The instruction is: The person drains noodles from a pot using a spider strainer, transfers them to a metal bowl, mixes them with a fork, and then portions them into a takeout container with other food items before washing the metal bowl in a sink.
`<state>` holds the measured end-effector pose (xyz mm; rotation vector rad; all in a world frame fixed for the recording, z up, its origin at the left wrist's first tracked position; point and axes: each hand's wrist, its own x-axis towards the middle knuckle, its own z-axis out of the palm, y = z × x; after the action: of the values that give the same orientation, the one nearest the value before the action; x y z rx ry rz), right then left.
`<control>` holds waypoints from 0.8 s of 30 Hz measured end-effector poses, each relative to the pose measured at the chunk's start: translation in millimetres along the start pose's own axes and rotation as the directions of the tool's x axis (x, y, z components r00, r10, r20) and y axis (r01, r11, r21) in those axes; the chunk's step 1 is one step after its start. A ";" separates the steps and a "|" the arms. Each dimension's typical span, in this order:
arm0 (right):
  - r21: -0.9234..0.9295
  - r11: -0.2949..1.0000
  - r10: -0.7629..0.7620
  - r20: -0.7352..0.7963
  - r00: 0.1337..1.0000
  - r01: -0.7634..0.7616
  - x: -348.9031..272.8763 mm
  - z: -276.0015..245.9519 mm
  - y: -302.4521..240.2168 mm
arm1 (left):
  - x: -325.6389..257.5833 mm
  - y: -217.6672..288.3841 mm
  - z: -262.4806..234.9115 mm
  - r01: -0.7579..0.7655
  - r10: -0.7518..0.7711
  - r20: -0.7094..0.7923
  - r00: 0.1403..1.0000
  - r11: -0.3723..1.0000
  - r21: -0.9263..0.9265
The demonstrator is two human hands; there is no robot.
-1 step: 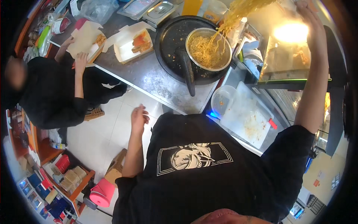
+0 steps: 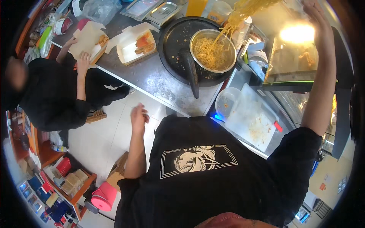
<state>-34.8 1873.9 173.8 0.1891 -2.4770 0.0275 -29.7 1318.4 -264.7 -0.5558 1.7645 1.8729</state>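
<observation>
My right arm is raised at the upper right, with my right hand (image 2: 316, 17) at the top rim of the picture. Its fingers are closed, but what they grip is hidden. Beside it a long bunch of yellow noodles (image 2: 249, 13) hangs in the air. Its lower strands trail into a round metal bowl (image 2: 232, 65) with more noodles (image 2: 208, 53) inside. The bowl stands on a round black pan (image 2: 171, 40) with a dark handle (image 2: 193, 81). My left hand (image 2: 140, 118) hovers over the floor, left of my shirt, fingers loosely apart and holding nothing.
At the left a co-worker in black holds an open paper food box (image 2: 98, 53). Another open box (image 2: 131, 55) with food lies on the counter (image 2: 152, 81). Right of me are a plastic tub (image 2: 224, 100), a stained white board (image 2: 251, 117) and a lit glass cabinet (image 2: 292, 57).
My left hand has shifted slightly up and left. The hanging noodles have drawn together, with fewer strands reaching into the bowl. My right hand has barely moved.
</observation>
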 end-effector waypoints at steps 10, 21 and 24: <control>0.429 0.739 0.492 0.184 0.851 -0.520 26.7 -4.2 4.4 | 225.1 127.2 11.0 -0.217 0.317 -0.345 0.884 0.930 0.298; 0.512 0.628 0.492 0.321 0.809 -0.585 0.6 23.8 -28.2 | 287.8 118.1 5.2 -0.078 0.639 -0.137 0.757 0.297 0.952; 0.481 0.621 0.538 0.314 0.783 -0.619 -15.2 20.2 -16.0 | 240.8 137.9 36.7 -0.261 0.603 -0.016 0.797 0.369 0.892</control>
<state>-32.9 1858.6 148.1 -0.4028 -2.4873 1.0759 -302.6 1370.2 -299.4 0.0416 3.0098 0.8384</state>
